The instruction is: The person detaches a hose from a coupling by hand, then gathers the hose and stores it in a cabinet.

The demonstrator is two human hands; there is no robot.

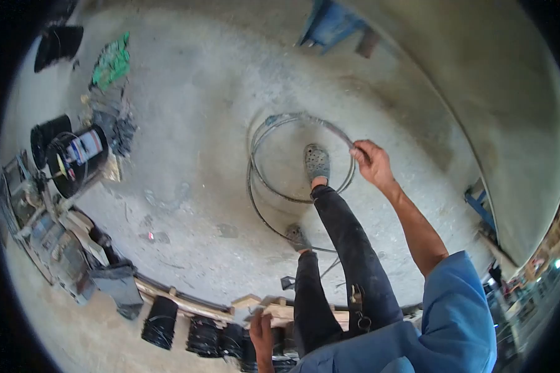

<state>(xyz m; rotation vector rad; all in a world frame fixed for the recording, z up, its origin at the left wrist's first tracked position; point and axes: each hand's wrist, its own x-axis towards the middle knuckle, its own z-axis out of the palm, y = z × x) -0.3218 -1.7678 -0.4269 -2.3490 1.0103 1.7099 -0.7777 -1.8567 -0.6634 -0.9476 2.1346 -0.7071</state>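
Observation:
A long dark hose (pixel 298 198) lies in loose loops on the concrete floor around my feet. My right hand (pixel 371 163) is closed on the hose at the right side of its upper loop. One grey clog (pixel 317 163) stands inside the loops; the other clog (pixel 297 236) is beside the lower strand. Low in the view, my left hand (pixel 261 332) hangs by my left leg, its fingers loosely curled and slightly apart. Nothing shows in it, and it is away from the hose.
Black buckets (pixel 160 323) line the lower edge beside wooden boards (pixel 186 306). A labelled black drum (pixel 78 160), machinery (pixel 56 248) and a green sheet (pixel 111 61) are at the left. A large curved panel (pixel 504 93) rises on the right, near a blue stand (pixel 333 26).

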